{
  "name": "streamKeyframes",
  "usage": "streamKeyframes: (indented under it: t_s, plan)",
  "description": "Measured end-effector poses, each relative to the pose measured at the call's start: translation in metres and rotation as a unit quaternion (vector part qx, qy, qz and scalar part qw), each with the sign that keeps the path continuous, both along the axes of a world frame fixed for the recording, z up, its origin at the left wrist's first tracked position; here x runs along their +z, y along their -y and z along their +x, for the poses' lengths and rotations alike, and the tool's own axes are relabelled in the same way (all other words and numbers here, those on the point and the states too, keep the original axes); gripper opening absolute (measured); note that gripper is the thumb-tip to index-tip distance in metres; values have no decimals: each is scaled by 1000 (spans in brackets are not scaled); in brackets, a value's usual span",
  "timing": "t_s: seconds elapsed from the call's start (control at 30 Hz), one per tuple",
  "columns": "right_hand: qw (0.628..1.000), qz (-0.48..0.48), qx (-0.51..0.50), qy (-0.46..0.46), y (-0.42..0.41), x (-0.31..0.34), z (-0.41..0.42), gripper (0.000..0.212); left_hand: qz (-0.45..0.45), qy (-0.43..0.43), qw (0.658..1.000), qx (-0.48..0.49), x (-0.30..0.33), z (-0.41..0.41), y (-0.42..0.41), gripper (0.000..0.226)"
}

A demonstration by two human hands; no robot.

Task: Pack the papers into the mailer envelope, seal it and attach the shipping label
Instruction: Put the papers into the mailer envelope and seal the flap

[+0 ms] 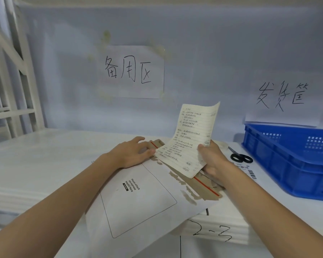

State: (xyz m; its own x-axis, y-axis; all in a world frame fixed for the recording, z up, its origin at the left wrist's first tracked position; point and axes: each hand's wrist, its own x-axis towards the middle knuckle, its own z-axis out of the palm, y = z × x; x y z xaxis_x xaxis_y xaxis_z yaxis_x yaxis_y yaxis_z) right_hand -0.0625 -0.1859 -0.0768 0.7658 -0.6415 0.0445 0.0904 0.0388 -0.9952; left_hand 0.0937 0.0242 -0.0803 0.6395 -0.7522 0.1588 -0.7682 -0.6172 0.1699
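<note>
A white mailer envelope lies on the white table, its brown flap with a red strip pointing away to the right. My left hand presses on the envelope's far corner and pinches its mouth. My right hand grips lined, handwritten papers by their lower right edge. The sheets stand tilted upward, their lower edge at the envelope's opening. A shipping label with barcodes lies flat on the table to the right of my right hand.
Black-handled scissors lie beside the label. A blue plastic crate stands at the right. Handwritten paper signs hang on the back wall. A white metal rack frame rises at the left. "2-3" is marked on the table's front edge.
</note>
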Motion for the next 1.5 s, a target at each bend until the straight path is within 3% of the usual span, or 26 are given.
streamKeyframes:
  t_s: [0.2,0.43,0.57,1.0,1.2,1.37,1.5]
  plan:
    - [999,-36,35,3,-1,5,-8,32,-49,-17,999,-10,1,-5,-4,67]
    - [989,-142,27,2,3,18,-22,34,-82,-40,996,-18,-2,-3,-9,56]
    - [983,-180,38,-10,5,23,-26,35,-111,-56,992,-37,-2,-2,-10,61]
    - [977,-205,46,24,-4,21,-11,28,-123,-60,990,-44,2,-7,-6,63]
    - [965,-204,125,-107,7,41,3,29,-117,-53,990,-63,3,-10,-3,85]
    - [911,-253,197,-260,3,56,21,30,-151,-74,984,-65,-2,-4,-4,65]
    - [895,-234,236,-297,7,53,13,25,-167,-97,979,-63,-5,1,-6,58]
